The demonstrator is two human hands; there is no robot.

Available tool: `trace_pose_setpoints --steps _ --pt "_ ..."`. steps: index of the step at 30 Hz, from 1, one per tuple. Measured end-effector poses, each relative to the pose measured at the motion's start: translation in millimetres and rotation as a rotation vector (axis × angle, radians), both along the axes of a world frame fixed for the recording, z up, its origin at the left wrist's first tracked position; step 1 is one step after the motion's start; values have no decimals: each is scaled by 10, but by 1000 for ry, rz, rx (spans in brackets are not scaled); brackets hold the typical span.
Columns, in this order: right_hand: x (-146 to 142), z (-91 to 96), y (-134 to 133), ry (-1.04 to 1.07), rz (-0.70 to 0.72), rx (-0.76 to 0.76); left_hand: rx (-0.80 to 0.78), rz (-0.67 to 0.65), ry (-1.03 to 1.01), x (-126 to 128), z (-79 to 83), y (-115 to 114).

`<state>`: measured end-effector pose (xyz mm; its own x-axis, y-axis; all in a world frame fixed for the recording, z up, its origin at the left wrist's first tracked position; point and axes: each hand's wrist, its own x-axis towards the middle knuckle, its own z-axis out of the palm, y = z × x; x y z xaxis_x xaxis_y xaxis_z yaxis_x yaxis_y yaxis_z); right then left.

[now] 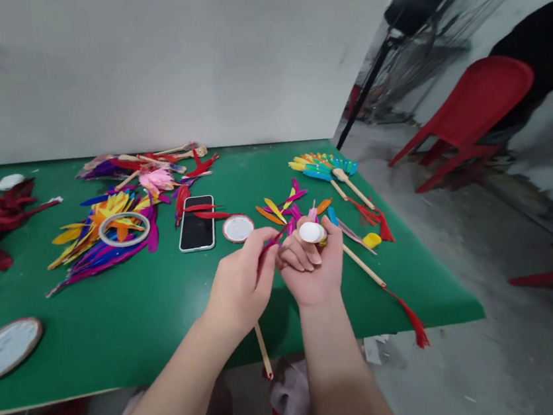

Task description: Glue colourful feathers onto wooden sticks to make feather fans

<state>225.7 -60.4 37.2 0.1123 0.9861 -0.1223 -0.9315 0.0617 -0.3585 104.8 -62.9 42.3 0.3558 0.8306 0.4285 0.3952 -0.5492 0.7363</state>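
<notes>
My right hand is closed round a half-made feather fan, whose small white disc shows above the fingers with coloured feathers fanning out behind it. My left hand pinches a thin magenta feather and holds it against the fan. A wooden stick hangs down below my hands over the edge of the green table.
A black phone, a red-rimmed white disc, a tape ring on a pile of coloured feathers, a finished fan and a tasselled stick lie on the table. A red chair stands at right.
</notes>
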Motion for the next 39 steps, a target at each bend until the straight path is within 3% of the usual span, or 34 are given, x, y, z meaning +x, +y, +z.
trace_pose_setpoints --steps 5,12,23,31,39 --pt "-14 10 -12 0 4 -31 152 113 -49 81 -187 -107" --pt "-159 47 -68 -15 21 -126 357 220 -108 155 -240 -176" --pt "-179 22 -82 -6 10 -209 311 187 -105 130 -250 -176" --pt "-36 103 -68 19 128 -76 401 193 -56 135 -261 -180" --pt "-7 -36 -102 160 43 24 548 141 10 192 -367 -202"
